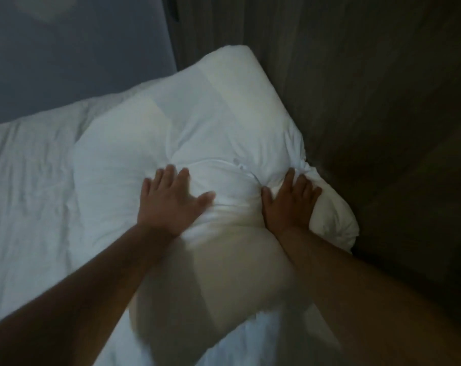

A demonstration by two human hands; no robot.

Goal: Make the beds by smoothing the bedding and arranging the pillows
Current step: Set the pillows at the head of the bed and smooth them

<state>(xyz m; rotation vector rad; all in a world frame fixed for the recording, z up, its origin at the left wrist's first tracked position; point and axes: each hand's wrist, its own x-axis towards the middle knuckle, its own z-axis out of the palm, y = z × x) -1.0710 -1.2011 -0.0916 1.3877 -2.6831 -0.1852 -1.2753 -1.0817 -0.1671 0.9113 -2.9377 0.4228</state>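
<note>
A large white pillow lies across the head of the bed, against the dark wooden headboard. Its near end bulges towards me between my arms. My left hand presses flat on the pillow's middle, fingers spread. My right hand lies flat on it further right, fingers spread, beside a bunched fold of the pillowcase. Neither hand grips the fabric. The white bedding spreads out to the left, wrinkled.
The dark wooden headboard runs along the right side. A blue-grey wall stands behind the bed at the upper left. The room is dim.
</note>
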